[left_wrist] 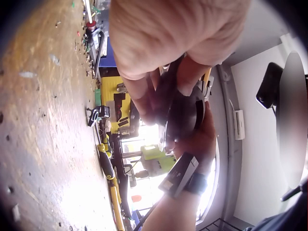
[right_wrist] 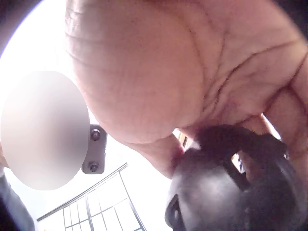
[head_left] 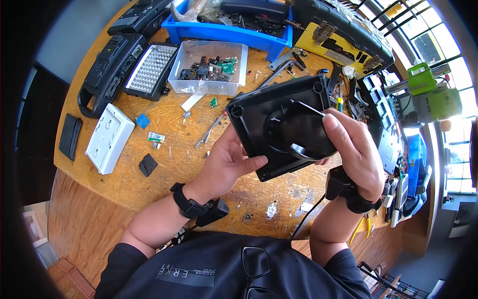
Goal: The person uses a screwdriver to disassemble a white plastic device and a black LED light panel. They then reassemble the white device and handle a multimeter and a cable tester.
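Observation:
Above the table's front half, a black square plastic panel (head_left: 251, 132) with a raised rim is tilted in the air. My left hand (head_left: 224, 167) grips its left edge, thumb over the face and fingers behind. A rounded black piece (head_left: 311, 132) with a shiny curved strip sits against the panel's right part. My right hand (head_left: 356, 149) holds that piece, its thumb on the outer side. In the right wrist view, slots show in the black rounded piece (right_wrist: 226, 192) below the palm. The left wrist view has the left hand (left_wrist: 173, 38) over the dark part, its fingers curled round it.
A clear bin (head_left: 239, 65) of small electronic parts stands behind, with a blue tray (head_left: 224, 32) of tools beyond. An LED lamp (head_left: 152, 67) and a white housing (head_left: 109, 139) lie left. On the right are a yellow-black toolbox (head_left: 331, 47) and a green clamp-like machine (head_left: 435, 102).

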Tool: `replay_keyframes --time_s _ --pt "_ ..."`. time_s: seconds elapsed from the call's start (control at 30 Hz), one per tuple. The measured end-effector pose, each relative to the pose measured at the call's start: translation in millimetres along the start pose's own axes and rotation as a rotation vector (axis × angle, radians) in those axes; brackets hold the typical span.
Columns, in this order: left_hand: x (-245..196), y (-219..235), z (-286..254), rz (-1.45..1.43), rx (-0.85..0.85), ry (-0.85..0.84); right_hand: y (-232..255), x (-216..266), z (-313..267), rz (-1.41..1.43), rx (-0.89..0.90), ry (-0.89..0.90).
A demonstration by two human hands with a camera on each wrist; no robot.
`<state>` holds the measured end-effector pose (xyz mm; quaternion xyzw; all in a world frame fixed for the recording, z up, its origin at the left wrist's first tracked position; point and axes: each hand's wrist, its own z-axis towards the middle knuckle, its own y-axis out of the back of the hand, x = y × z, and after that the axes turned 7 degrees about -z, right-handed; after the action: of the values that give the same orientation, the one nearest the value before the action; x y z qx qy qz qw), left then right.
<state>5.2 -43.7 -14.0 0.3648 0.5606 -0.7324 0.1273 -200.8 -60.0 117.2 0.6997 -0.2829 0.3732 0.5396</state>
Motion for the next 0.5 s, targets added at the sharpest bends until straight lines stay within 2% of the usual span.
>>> replay_keyframes --time_s 0.03,0.1,0.13,0.17,0.23,0.3,0.37,0.4,0.43,0.5 --pt "1.0 2.1 -0.7 0.006 -0.001 0.014 -0.5 -3.4 2.3 0.001 0.000 0.000" --pt "0.6 1.8 -0.5 0.011 0.000 0.031 -1.6 -11.5 9.1 -0.290 -0.127 0.026" --pt "-1.4 -0.4 -0.1 0.012 -0.009 0.041 -3.4 -10.4 9.3 -0.250 -0.154 -0.047" --pt "-3.2 -2.0 0.1 0.014 -0.018 0.051 -5.6 -9.6 10.4 -0.250 -0.155 -0.047" --pt "-4.3 -4.2 0.7 0.000 -0.024 0.057 -10.3 -8.5 12.9 -0.365 -0.225 0.073" --pt "-4.0 -4.8 0.9 -0.015 -0.032 0.062 -12.2 -1.8 12.2 -0.420 -0.213 0.016" --pt "-3.6 -4.1 1.1 -0.025 -0.041 0.044 -13.5 -6.4 14.3 -0.540 -0.204 0.266" --pt "-3.6 -4.2 1.2 -0.025 -0.041 0.044 -14.0 -1.3 13.3 -0.518 -0.161 0.191" --pt "-3.6 -4.4 1.3 -0.019 -0.050 0.050 -13.3 -3.4 13.4 -0.519 -0.161 0.191" --pt "-3.7 -5.1 1.5 -0.014 -0.060 0.055 -10.9 -10.5 13.9 -0.547 -0.136 0.333"
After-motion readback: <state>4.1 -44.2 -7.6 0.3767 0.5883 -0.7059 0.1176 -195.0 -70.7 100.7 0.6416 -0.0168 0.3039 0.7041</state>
